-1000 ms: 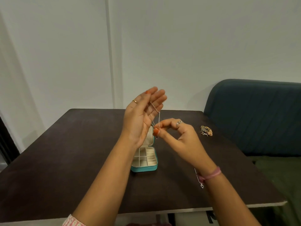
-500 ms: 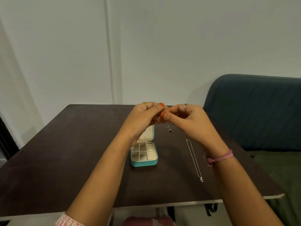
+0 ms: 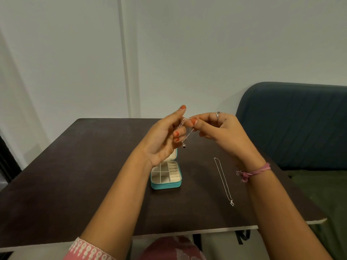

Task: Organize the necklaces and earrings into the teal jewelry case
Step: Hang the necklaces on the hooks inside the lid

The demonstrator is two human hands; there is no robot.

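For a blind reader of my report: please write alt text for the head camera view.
Both hands, left hand and right hand, pinch a thin silver necklace above an open teal jewelry case. A second necklace lies on the dark table.

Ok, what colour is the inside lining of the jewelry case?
Cream-white lining, seen in the head view; the jewelry case shell is teal.

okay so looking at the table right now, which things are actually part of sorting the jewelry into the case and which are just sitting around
Part of the job:
- teal jewelry case, open on the table
- thin chain necklace with a dark pendant, pinched between left hand and right hand
- silver necklace lying stretched on the table

Just around:
- dark table
- blue sofa
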